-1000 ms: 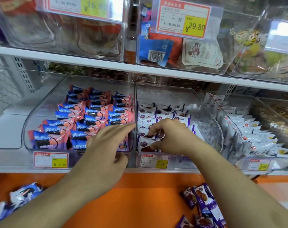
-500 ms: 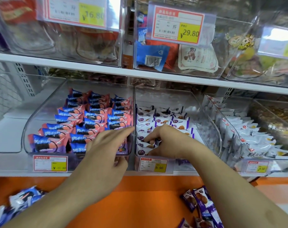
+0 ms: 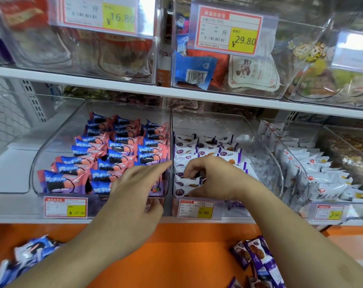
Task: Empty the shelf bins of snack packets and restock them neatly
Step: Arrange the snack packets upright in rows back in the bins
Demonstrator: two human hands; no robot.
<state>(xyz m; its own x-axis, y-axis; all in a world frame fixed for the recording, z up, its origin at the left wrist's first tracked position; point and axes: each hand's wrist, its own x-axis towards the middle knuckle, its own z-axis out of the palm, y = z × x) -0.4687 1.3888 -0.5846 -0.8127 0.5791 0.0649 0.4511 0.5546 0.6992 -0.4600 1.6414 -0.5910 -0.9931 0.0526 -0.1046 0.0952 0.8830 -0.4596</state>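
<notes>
Two clear shelf bins sit side by side on the middle shelf. The left bin (image 3: pixel 58 129) holds neat rows of blue and pink cookie packets (image 3: pixel 122 152). The right bin (image 3: pixel 265 163) holds rows of white and purple waffle packets (image 3: pixel 199 151). My right hand (image 3: pixel 214 177) reaches into the front of the right bin, fingers curled and pinching a white waffle packet (image 3: pixel 189 182) in the front row. My left hand (image 3: pixel 135 196) hovers in front of the left bin with fingers stretched out, the forefinger pointing toward the divider between the bins, holding nothing.
Loose purple waffle packets (image 3: pixel 257 260) lie on the orange ledge (image 3: pixel 176 256) at lower right; blue and white packets (image 3: pixel 27 258) lie at lower left. A bin of white packets (image 3: pixel 321 175) stands to the right. The upper shelf (image 3: pixel 135 88) carries more clear bins with price tags.
The view has shifted slightly. My right hand has worked a little lower into the front rows of the waffle bin. My left hand stays outstretched near the divider.
</notes>
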